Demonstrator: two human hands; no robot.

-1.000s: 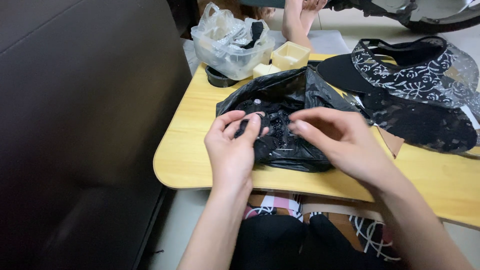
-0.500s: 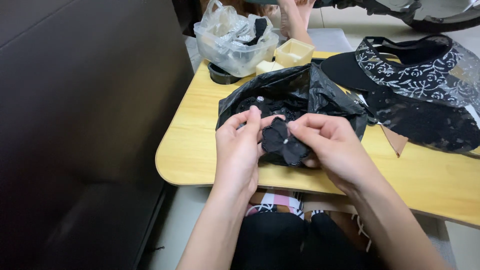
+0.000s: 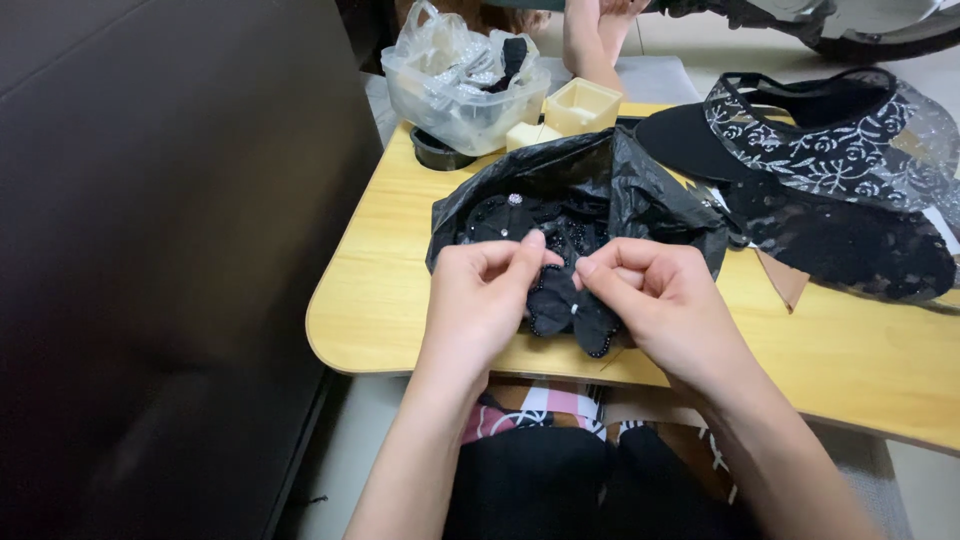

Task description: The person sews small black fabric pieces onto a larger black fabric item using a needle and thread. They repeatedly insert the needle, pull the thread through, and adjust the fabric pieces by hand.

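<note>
Item in hand: a black fabric flower trim edged with small beads, held low over the near edge of the wooden worktop, just in front of the open bag.

Your left hand: fingers pinched narrow on the trim's left side, thumb and forefinger closed on the fabric.

Your right hand: fingers likewise drawn together, gripping the trim's right side, so the piece hangs between both hands.

Black plastic bag: lies open on the worktop directly behind your hands, its mouth toward you, holding more black beaded flower pieces.

Clear plastic tub: at the far left of the worktop, lined with a clear bag; the small pieces inside are too fine to tell.

Cream square box: just right of the tub, open at the top.

Black lace sun visor: far right of the worktop, patterned with pale flowers, resting against a spread of black lace fabric.

Another person's arm: beyond the far edge of the worktop.
</note>
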